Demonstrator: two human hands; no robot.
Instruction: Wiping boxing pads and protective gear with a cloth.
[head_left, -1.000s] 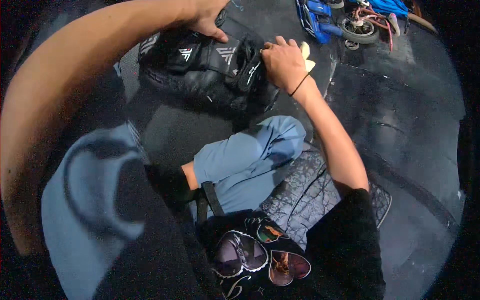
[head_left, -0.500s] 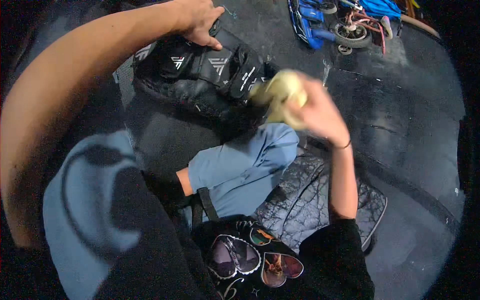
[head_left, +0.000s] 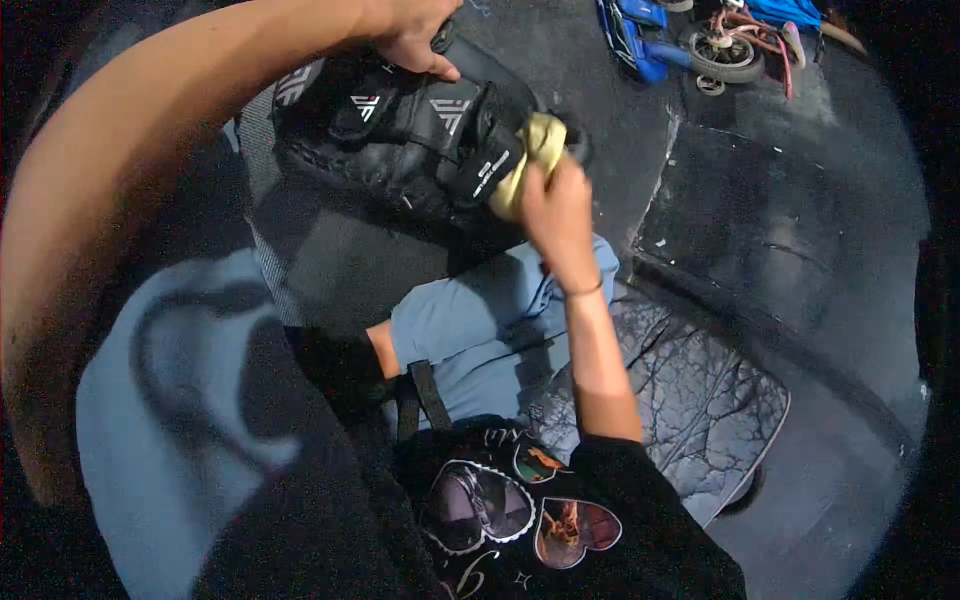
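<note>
A black padded strike pad (head_left: 395, 160) with wide straps and pale printed marks lies on the dark floor in front of me. At its far edge my left hand (head_left: 420, 40) grips the pad, thumb pressing on the near side; some of its fingers are hidden. My right hand (head_left: 560, 215) is closed on a crumpled yellow cloth (head_left: 546, 140). That cloth lies against the pad's right end, next to a strap with print on it. Part of the cloth is hidden behind my fingers.
A cracked grey padded seat (head_left: 710, 400) is under and right of me. My bent leg in blue trousers (head_left: 470, 310) lies between me and the pad. At the far right, a small pink bicycle (head_left: 725, 55) stands or lies beside blue gear (head_left: 630, 40).
My right hand has moved left and brought the yellow cloth down onto the pad's right end. My left hand keeps its hold at the far edge. The view has shifted slightly.
</note>
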